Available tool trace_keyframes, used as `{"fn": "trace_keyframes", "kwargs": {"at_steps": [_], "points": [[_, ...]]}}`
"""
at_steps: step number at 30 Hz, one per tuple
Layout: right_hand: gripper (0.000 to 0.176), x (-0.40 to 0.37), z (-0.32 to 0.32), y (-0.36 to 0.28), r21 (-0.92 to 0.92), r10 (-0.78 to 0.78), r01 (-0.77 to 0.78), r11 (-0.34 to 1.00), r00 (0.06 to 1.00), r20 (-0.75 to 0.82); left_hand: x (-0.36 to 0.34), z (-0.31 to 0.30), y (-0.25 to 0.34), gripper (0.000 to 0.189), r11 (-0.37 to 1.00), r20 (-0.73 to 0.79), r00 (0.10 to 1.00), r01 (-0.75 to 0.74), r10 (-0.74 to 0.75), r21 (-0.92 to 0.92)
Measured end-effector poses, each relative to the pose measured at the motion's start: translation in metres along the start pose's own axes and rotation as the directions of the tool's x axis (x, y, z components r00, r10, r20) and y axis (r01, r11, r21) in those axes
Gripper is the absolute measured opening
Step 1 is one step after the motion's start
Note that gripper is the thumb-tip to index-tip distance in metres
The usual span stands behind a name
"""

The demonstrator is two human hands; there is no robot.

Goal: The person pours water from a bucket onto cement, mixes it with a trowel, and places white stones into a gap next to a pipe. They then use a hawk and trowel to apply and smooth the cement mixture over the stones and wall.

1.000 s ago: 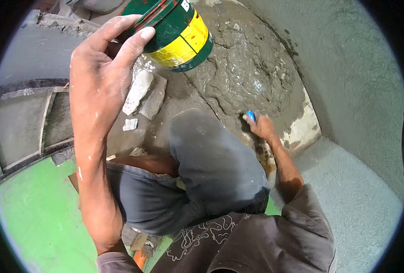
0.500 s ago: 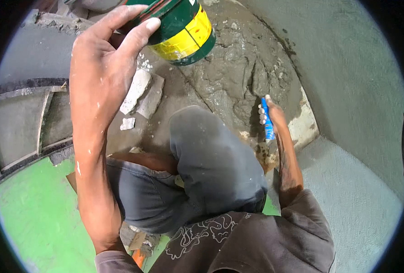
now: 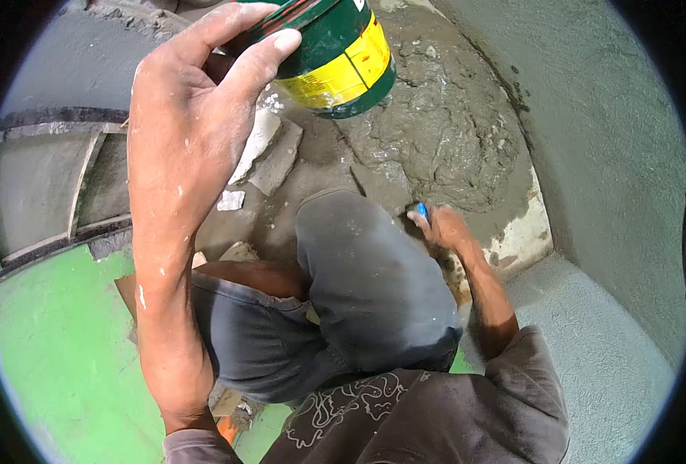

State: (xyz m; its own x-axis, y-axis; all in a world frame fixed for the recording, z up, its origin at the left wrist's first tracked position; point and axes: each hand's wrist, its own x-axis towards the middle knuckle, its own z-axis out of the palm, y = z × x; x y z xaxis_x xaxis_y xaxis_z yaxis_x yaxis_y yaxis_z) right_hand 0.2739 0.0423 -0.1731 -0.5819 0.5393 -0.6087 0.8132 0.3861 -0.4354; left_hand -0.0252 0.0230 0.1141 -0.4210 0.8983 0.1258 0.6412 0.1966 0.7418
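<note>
My left hand (image 3: 196, 127) is closed on the rim of a small green bucket (image 3: 324, 46) with a yellow label, thumb outside. The bucket is held up, tilted, at the top of the view; what it holds inside cannot be seen. Lower right, my right hand (image 3: 445, 228) is wrapped round a blue-handled tool (image 3: 423, 210). Only the handle's end shows past the fingers, and the tool's working end is hidden. This hand is at the near edge of a spread of wet grey mortar (image 3: 459, 131), beside my bent knee.
Broken whitish slabs (image 3: 277, 155) and a small chip (image 3: 231, 201) lie left of the mortar. A grey plastered wall (image 3: 598, 147) rises on the right. Green flooring (image 3: 57, 348) lies at lower left, below a framed grey panel (image 3: 37, 185).
My right hand has moved down and left, and the blue handle now points away, foreshortened. The bucket and left hand appear slightly further right and lower; the whole view has shifted a little.
</note>
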Motion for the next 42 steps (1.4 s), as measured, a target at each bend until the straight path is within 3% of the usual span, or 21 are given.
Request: {"fn": "trace_keyframes", "kwargs": {"at_steps": [5, 8, 11, 12, 14, 15, 18, 19, 21, 23, 25, 29, 30, 31, 36, 39, 42], "points": [[0.061, 0.067, 0.013, -0.002, -0.040, -0.003, -0.008, 0.999, 0.967, -0.254, 0.001, -0.001, -0.005, 0.032, 0.994, -0.020, 0.998, -0.067, 0.066, -0.083], [0.062, 0.109, 0.007, -0.014, 0.103, 0.153, -0.130, 0.986, 0.952, -0.267, -0.001, -0.004, -0.002, 0.031, 0.999, -0.015, 1.000, -0.020, 0.019, -0.047], [0.060, 0.101, 0.004, -0.005, 0.418, 0.306, -0.195, 0.887, 0.927, -0.218, 0.000, -0.005, -0.007, 0.030, 0.995, -0.033, 0.998, -0.059, 0.057, -0.076], [0.055, 0.073, -0.016, -0.022, 0.657, 0.390, -0.203, 0.726, 0.908, -0.151, 0.001, -0.005, -0.011, 0.030, 0.991, -0.036, 0.996, -0.090, 0.087, -0.097], [0.051, 0.057, -0.023, -0.016, 0.885, 0.443, -0.143, 0.443, 0.893, -0.077, 0.001, -0.006, -0.013, 0.031, 0.994, -0.038, 0.996, -0.079, 0.076, -0.079], [0.050, 0.051, -0.027, -0.016, 0.957, 0.459, -0.103, 0.271, 0.888, -0.035, -0.001, -0.010, -0.009, 0.031, 0.999, -0.033, 0.999, -0.037, 0.036, -0.040], [0.050, 0.040, -0.034, -0.020, 1.000, 0.370, 0.007, -0.027, 0.929, 0.004, 0.003, -0.010, -0.008, 0.031, 1.000, -0.028, 1.000, 0.000, 0.000, 0.005], [0.051, 0.042, -0.030, -0.022, 0.971, 0.337, -0.041, 0.236, 0.941, -0.042, 0.003, -0.011, -0.008, 0.031, 1.000, -0.025, 1.000, -0.002, 0.002, 0.012], [0.052, 0.052, -0.019, -0.034, 0.709, 0.239, -0.097, 0.698, 0.965, -0.103, 0.006, -0.012, -0.015, 0.031, 0.996, -0.022, 0.996, -0.092, 0.092, -0.008], [0.058, 0.057, -0.022, -0.072, 0.489, 0.163, -0.091, 0.868, 0.981, -0.107, 0.006, -0.009, -0.018, 0.029, 0.988, -0.032, 0.989, -0.145, 0.144, -0.054], [0.060, 0.087, -0.003, -0.080, 0.383, 0.104, -0.061, 0.922, 0.990, -0.093, 0.006, -0.006, -0.018, 0.025, 0.981, -0.056, 0.987, -0.153, 0.148, -0.120], [0.059, 0.143, 0.015, -0.076, 0.278, 0.084, -0.036, 0.960, 0.983, -0.161, 0.001, -0.011, -0.007, 0.026, 0.998, -0.040, 0.998, -0.049, 0.047, -0.039], [0.062, 0.164, 0.031, -0.067, 0.158, 0.018, 0.058, 0.986, 0.899, -0.438, 0.001, -0.010, -0.008, 0.026, 0.997, -0.055, 0.997, -0.061, 0.058, -0.056], [0.062, 0.176, 0.017, -0.068, 0.251, 0.087, 0.018, 0.968, 0.912, -0.400, 0.001, -0.008, -0.010, 0.026, 0.994, -0.071, 0.995, -0.077, 0.072, -0.072], [0.057, 0.182, -0.040, -0.082, 0.611, 0.326, -0.160, 0.775, 0.930, -0.171, 0.003, -0.009, -0.010, 0.026, 0.992, -0.087, 0.993, -0.088, 0.080, -0.087], [0.050, 0.169, -0.036, -0.057, 0.894, 0.373, -0.099, 0.437, 0.924, -0.080, 0.003, -0.011, -0.010, 0.025, 0.992, -0.106, 0.991, -0.096, 0.087, -0.085], [0.042, 0.130, -0.051, -0.046, 0.997, 0.295, -0.050, 0.055, 0.955, 0.032, 0.001, -0.014, -0.009, 0.025, 0.995, -0.111, 0.992, -0.068, 0.060, -0.070]]}}
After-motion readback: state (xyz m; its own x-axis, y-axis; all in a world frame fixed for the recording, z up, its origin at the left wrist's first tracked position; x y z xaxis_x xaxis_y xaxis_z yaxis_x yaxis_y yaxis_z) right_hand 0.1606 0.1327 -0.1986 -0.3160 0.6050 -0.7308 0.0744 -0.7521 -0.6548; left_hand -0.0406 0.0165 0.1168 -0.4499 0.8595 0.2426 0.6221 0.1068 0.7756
